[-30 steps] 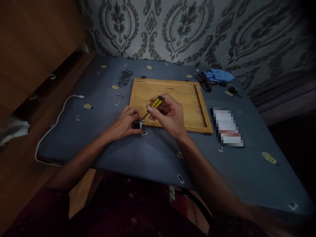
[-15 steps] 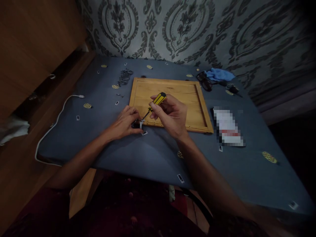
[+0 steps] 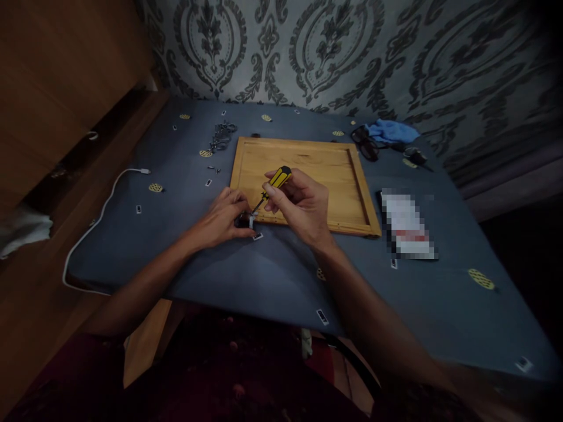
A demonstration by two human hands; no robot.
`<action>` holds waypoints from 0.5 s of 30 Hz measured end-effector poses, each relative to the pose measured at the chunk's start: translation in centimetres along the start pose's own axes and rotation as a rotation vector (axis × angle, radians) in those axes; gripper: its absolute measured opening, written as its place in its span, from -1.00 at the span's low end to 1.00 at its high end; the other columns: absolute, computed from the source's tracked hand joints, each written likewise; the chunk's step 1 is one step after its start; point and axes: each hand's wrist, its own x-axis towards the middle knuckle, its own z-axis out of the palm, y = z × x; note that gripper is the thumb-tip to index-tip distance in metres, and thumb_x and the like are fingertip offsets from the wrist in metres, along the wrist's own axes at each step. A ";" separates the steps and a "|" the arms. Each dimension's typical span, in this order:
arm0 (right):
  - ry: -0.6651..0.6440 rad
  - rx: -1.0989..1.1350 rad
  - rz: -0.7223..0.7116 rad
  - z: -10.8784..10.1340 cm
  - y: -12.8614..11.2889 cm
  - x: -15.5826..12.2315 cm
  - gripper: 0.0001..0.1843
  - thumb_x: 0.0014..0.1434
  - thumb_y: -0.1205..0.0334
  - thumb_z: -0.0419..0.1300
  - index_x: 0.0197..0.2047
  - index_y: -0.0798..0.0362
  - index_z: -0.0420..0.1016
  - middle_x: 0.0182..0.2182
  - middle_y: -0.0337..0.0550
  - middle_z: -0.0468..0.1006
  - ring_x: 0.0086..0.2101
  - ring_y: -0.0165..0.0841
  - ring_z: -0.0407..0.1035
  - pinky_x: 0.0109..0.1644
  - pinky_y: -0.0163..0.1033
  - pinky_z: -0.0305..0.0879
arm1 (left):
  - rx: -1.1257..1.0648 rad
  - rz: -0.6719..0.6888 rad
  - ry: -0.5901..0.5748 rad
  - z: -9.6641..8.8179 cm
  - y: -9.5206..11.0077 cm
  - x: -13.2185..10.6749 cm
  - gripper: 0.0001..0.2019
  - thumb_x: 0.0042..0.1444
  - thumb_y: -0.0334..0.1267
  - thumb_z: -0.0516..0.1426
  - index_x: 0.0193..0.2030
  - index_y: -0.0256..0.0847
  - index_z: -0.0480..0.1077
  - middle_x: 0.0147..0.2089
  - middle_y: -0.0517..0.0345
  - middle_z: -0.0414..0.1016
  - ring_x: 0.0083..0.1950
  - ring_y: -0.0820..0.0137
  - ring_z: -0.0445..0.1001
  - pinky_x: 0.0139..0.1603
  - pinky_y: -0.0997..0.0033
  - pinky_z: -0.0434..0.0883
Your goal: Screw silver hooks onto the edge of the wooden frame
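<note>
The right hand (image 3: 303, 208) grips a yellow-and-black screwdriver (image 3: 278, 177), its tip angled down onto a small metal fitting (image 3: 247, 221) that the left hand (image 3: 222, 220) pinches at the wooden tray's (image 3: 308, 161) near-left corner. The tray lies on the blue worktop (image 3: 264, 275), with a white cable (image 3: 105, 211) well to its left.

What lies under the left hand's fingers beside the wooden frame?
A small dark fitting with a pale piece shows, met by the screwdriver; the left hand covers the rest.

No text can be read; print on the white packet (image 3: 407, 225) is blurred
</note>
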 end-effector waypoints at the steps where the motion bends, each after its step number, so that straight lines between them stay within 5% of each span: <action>1: 0.001 0.003 -0.007 0.0 0.0 0.0 -0.71 0.20 -0.02 0.43 -0.15 -0.01 0.59 -0.42 -0.35 0.49 -0.55 -0.52 0.41 -0.44 -0.33 0.41 | 0.002 0.001 0.002 0.0 0.0 0.0 -0.58 0.15 0.11 0.32 -0.09 -0.20 0.50 0.00 0.01 0.42 0.07 0.13 0.30 0.15 0.11 0.32; 15: -0.092 -0.079 0.002 -0.7 -0.2 0.3 -0.65 0.24 -0.11 0.37 -0.19 0.03 0.54 -0.44 -0.33 0.44 -0.51 -0.47 0.41 -0.43 -0.29 0.34 | 0.011 0.002 0.013 0.1 0.0 0.0 -0.57 0.13 0.11 0.34 -0.10 -0.22 0.51 -0.02 0.02 0.43 0.06 0.14 0.32 0.13 0.13 0.33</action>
